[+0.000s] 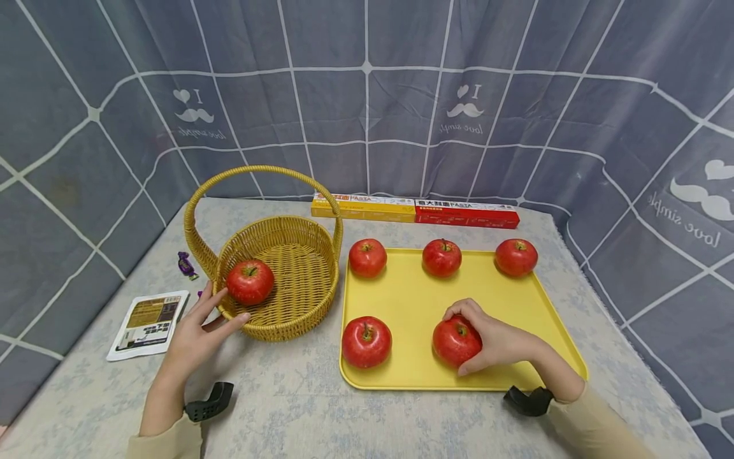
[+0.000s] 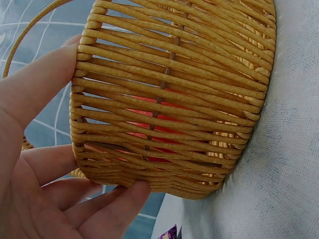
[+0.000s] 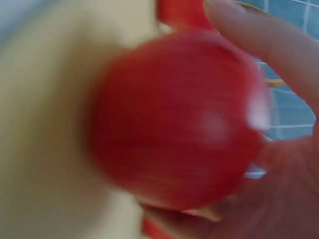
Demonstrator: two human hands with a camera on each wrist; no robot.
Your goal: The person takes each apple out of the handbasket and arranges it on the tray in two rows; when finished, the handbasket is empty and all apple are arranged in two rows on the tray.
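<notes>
A yellow wicker basket with a tall handle stands left of a yellow tray. One red apple lies inside the basket. My left hand rests with straight fingers against the basket's near-left wall. On the tray my right hand curls round a red apple at the near right, which fills the blurred right wrist view. Several other apples sit on the tray: one at the near left and three along the far edge.
Two long pasta boxes, yellow and red, lie along the table's far edge. A white packet and a purple wrapped sweet lie left of the basket. A grey checked cloth backdrop surrounds the table.
</notes>
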